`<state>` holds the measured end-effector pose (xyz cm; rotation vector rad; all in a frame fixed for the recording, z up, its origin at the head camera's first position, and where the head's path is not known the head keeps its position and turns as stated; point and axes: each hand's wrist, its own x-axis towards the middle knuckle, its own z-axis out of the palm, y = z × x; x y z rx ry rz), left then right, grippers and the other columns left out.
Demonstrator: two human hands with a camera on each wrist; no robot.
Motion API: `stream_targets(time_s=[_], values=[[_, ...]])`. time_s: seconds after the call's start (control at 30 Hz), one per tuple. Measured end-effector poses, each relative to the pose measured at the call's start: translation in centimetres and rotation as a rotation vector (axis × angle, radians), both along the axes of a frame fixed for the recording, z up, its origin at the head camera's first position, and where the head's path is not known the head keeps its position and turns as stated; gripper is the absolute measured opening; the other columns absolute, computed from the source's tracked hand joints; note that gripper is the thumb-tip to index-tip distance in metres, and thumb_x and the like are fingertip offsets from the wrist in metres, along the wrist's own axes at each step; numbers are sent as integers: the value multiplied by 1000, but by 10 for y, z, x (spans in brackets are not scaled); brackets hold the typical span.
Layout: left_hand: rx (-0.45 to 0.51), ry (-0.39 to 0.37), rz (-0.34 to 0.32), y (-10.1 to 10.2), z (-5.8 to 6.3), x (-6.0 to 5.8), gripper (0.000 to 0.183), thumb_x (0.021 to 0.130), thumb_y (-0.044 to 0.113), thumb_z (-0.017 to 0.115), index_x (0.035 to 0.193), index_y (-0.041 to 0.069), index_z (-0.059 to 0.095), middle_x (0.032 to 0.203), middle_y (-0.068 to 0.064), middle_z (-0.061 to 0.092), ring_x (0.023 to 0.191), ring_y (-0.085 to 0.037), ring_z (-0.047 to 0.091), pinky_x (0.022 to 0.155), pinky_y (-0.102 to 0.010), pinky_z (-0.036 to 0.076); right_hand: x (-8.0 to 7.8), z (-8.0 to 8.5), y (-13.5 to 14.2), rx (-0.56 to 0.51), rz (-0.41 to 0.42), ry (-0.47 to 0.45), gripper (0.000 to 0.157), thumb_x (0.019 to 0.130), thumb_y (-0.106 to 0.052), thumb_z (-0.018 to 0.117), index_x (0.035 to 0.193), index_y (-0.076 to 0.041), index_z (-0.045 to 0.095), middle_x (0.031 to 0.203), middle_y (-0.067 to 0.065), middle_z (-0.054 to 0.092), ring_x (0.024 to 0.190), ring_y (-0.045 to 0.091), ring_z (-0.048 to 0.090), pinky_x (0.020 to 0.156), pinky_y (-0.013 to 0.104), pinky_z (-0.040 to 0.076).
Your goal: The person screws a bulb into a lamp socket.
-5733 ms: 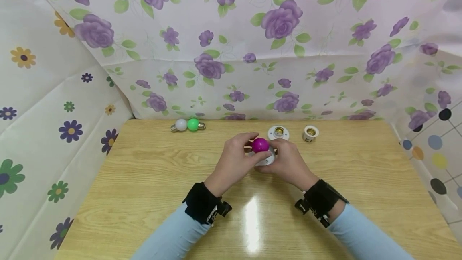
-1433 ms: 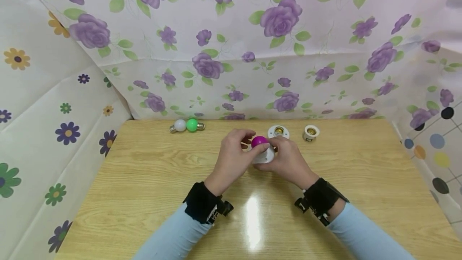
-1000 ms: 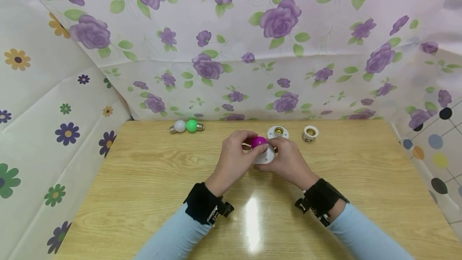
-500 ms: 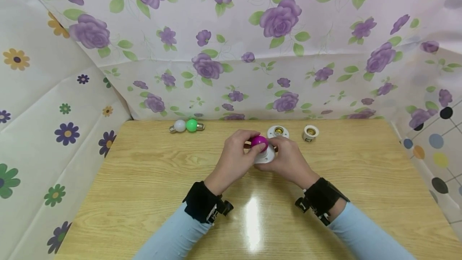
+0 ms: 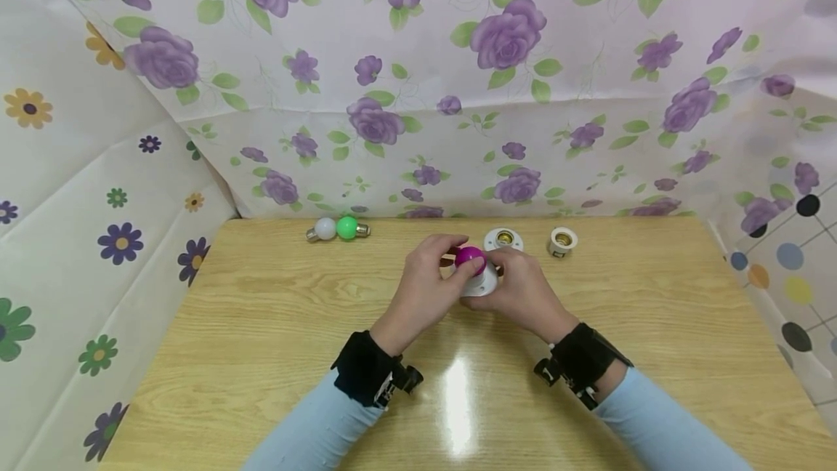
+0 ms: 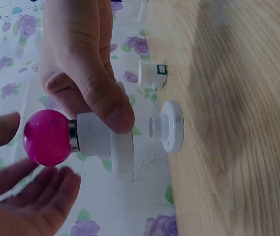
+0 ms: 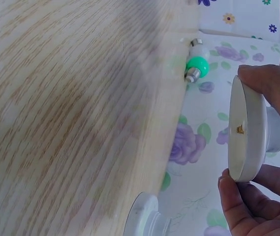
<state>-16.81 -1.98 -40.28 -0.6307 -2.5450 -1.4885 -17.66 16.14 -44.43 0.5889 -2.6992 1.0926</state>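
In the head view a magenta light bulb [image 5: 469, 259] stands in a white round-based lamp holder [image 5: 482, 282], held above the table. My right hand [image 5: 519, 283] grips the holder by its flange, thumb on one side and fingers on the other. The right wrist view shows the flange's hollow underside [image 7: 243, 130]. My left hand [image 5: 428, 278] has its thumb and fingers curled loosely round the bulb; the left wrist view shows a small gap at the thumb. A strip of the bulb's metal screw cap [image 6: 74, 135] shows above the holder.
Behind the hands, a second round-based lamp holder [image 5: 504, 240] and a white cylindrical lamp holder [image 5: 562, 241] stand on the wooden table [image 5: 275, 325]. Toward the back left lie a white bulb [image 5: 325, 228] and a green bulb [image 5: 347, 227]. A flowered cloth [image 5: 418, 129] hangs behind.
Both hands stay in nearly the same place. The left thumb and fingers have shifted slightly round the magenta bulb, and the holder is tilted a little differently than at first.
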Motion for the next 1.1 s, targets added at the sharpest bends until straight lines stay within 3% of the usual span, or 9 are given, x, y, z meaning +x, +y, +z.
stream_targets(time_s=[0.13,0.27,0.67,1.1], values=[[37,-23,86,1,-2,3,47,86,49,62,117,14,60,107,4,55,94,-13,55,74,-24,49,0,-1,-1,4,-13,5,56,58,-46,85,103,-19,66,98,-12,60,86,3,54,69,23,49],[58,-27,112,2,-4,4,47,83,50,64,113,14,61,102,6,56,90,-12,55,73,-23,49,1,-2,-1,0,-17,9,55,58,-46,85,102,-20,66,98,-12,60,86,3,54,69,25,49],[112,-17,67,5,-8,4,39,86,40,65,108,9,62,99,2,58,87,-9,57,69,-20,50,2,-3,-1,13,-19,3,55,59,-48,84,103,-21,66,97,-14,59,84,3,53,67,21,47],[100,-9,45,3,-6,2,37,88,32,64,113,5,61,105,-1,59,88,-8,58,73,-19,49,-1,-2,-2,7,-11,14,57,59,-45,84,106,-19,66,99,-13,59,86,2,53,68,21,47]])
